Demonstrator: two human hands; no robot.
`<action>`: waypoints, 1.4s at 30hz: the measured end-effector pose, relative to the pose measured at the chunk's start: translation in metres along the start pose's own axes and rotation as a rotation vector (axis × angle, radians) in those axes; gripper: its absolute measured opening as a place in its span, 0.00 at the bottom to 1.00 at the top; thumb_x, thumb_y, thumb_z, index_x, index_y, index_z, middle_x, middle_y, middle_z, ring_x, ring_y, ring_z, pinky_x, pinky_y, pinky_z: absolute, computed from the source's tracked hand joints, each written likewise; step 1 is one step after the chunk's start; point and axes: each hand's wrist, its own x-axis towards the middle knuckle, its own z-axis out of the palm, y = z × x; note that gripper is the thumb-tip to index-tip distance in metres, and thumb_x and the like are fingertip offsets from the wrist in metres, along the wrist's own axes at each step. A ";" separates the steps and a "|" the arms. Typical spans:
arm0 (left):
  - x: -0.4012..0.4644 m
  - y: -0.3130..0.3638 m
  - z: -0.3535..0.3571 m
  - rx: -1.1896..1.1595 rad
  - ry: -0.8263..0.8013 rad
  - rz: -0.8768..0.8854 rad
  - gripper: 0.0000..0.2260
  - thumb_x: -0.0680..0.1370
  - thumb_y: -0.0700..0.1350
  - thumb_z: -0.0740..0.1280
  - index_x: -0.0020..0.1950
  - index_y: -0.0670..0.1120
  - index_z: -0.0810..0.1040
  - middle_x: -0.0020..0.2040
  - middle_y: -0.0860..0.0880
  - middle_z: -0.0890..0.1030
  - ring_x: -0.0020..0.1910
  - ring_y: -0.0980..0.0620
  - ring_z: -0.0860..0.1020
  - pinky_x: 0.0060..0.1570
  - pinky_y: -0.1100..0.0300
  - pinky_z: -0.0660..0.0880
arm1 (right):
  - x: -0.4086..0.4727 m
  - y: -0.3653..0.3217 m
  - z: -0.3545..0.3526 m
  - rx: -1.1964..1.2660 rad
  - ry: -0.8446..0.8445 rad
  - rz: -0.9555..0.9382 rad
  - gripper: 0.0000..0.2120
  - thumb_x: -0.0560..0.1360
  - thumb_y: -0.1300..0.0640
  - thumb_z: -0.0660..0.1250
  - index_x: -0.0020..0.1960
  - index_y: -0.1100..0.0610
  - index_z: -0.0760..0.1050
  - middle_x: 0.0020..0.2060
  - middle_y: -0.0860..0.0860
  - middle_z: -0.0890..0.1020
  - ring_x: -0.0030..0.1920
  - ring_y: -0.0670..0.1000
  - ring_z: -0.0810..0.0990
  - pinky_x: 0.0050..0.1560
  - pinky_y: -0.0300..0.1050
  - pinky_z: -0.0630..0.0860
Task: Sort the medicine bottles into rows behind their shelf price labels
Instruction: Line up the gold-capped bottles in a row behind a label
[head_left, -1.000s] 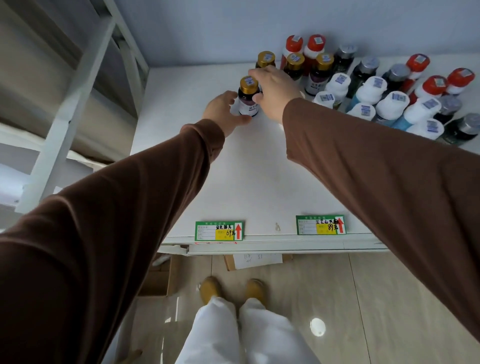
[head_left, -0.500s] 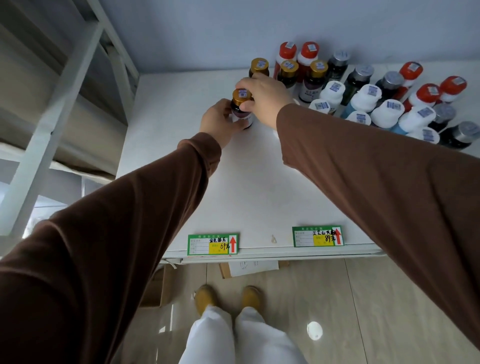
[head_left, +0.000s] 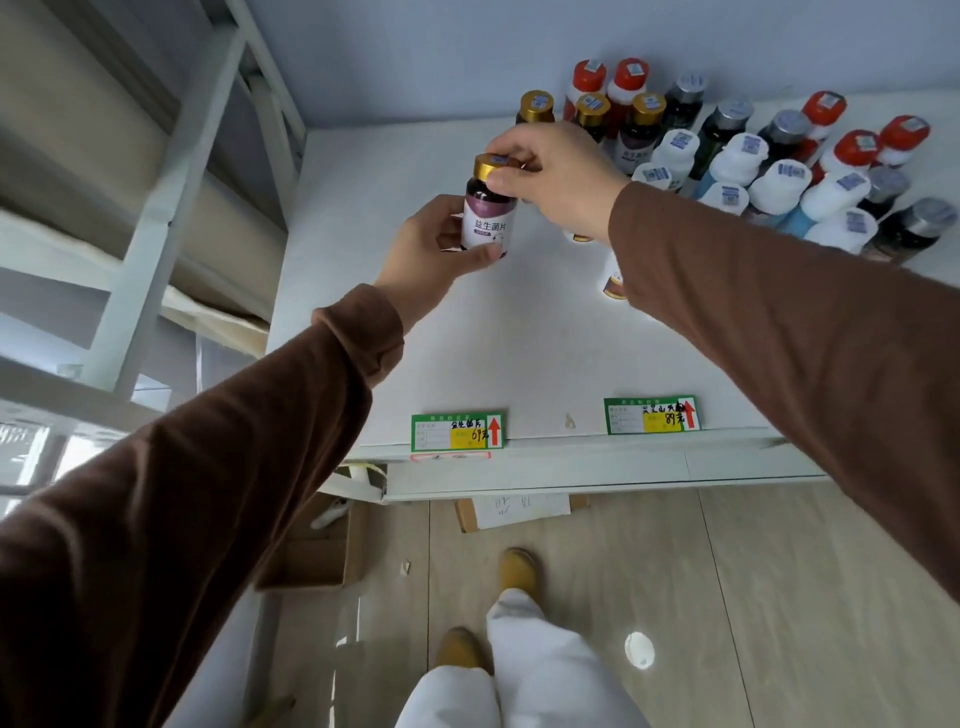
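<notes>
Gripping gold-capped bottle: left hand on body | right hand pinching cap (contents hidden)

Left hand cupped and gripping, right hand pinching, both arms outstretched

I see bare white shelf running from the two price labels at the front edge back toward the wall, open for a hand to pass. The crowd of bottles blocks the back right corner. My right sleeve crosses the right side, and a white frame closes the left
</notes>
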 end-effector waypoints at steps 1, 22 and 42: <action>-0.012 0.004 -0.004 -0.033 -0.017 -0.003 0.19 0.71 0.42 0.77 0.60 0.44 0.77 0.49 0.50 0.85 0.45 0.56 0.83 0.49 0.63 0.79 | -0.010 -0.007 0.000 0.037 -0.008 0.001 0.19 0.79 0.53 0.66 0.68 0.56 0.74 0.60 0.51 0.80 0.60 0.48 0.78 0.64 0.47 0.75; -0.181 0.052 -0.037 -0.204 -0.100 0.017 0.20 0.73 0.46 0.76 0.62 0.43 0.77 0.55 0.43 0.83 0.56 0.40 0.80 0.58 0.54 0.79 | -0.152 -0.095 0.008 0.320 -0.059 -0.017 0.17 0.79 0.53 0.66 0.67 0.56 0.75 0.58 0.52 0.81 0.55 0.46 0.79 0.48 0.34 0.78; -0.130 0.009 -0.058 0.908 -0.074 0.108 0.25 0.73 0.49 0.75 0.68 0.46 0.75 0.63 0.45 0.78 0.60 0.45 0.75 0.58 0.54 0.71 | -0.121 -0.048 0.077 -0.090 0.006 0.003 0.19 0.73 0.53 0.73 0.62 0.54 0.75 0.57 0.52 0.77 0.57 0.52 0.76 0.59 0.47 0.73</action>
